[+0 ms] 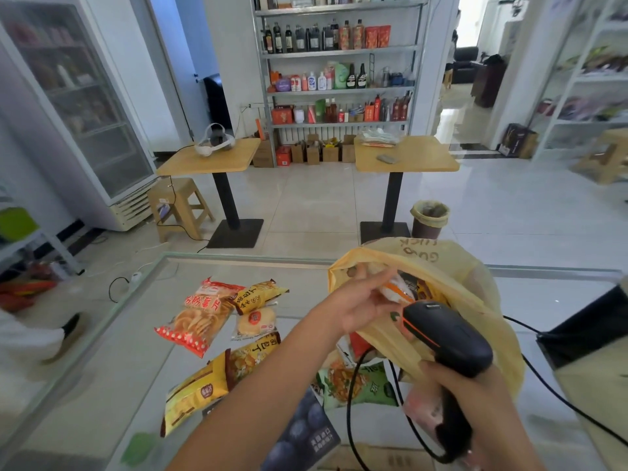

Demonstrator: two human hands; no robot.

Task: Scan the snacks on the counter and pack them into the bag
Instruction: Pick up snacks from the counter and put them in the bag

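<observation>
Left hand [360, 300]: fingers reach into the mouth of the yellow bag [475, 283], with a white-and-orange packet [396, 290] at the fingertips. Blur hides whether it is pinched.
Right hand [475, 399]: wrapped round the barcode scanner [445, 334], whose nose is just below that packet.
Unpacked snacks: the red cracker bag [200, 317] lies well left of the left hand, which is the nearer hand.
Obstacle: the scanner cable [350, 402] crosses the green packet [356, 382].
</observation>
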